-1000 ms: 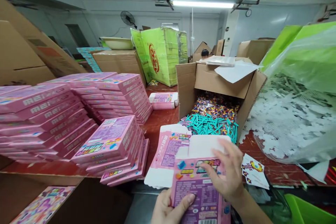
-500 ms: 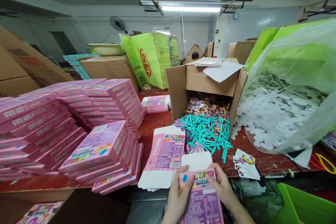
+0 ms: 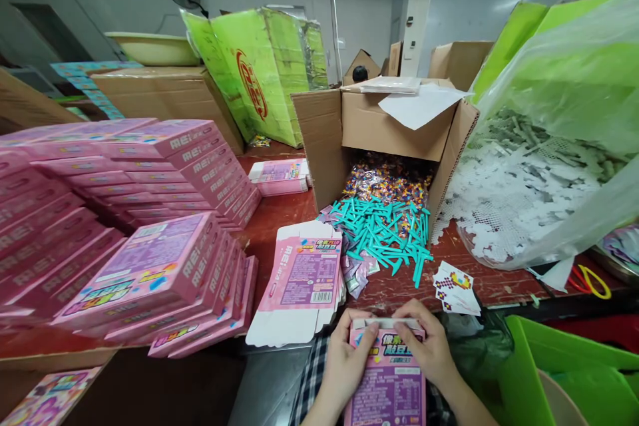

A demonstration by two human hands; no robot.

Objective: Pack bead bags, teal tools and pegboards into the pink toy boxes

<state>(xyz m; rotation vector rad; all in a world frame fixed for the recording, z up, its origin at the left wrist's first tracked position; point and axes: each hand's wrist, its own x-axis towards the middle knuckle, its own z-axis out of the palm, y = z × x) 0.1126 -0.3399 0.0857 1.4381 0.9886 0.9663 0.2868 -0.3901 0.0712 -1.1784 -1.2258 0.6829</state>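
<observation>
A pink and purple carton (image 3: pixel 387 383) is held upright between my two hands at the bottom of the view. My left hand (image 3: pixel 349 353) grips its left edge, thumb on the printed face. On the other side, my right hand (image 3: pixel 424 346) clasps the upper right corner, with its thumb pressed near the top edge. The white top flap is folded in, and the fingers partly hide it. Left of the hands lies a stack of flat unfolded cartons (image 3: pixel 304 273). Beyond sits a heap of teal plastic hammer-like sticks (image 3: pixel 384 229), with small packets (image 3: pixel 359 273) beside it.
Stacked finished pink boxes (image 3: pixel 150 259) fill the left side. An open cardboard box (image 3: pixel 394 123) holds bags of colourful beads (image 3: pixel 389 180). At right are a clear bag of white pieces (image 3: pixel 529 193), printed cards (image 3: pixel 455 289) and a green bin (image 3: pixel 519 359). A person's head (image 3: pixel 359 73) shows far behind.
The carton's white top flap, standing up earlier, is now folded down. Both hands have moved to the top edge. The camera view has tilted downward.
</observation>
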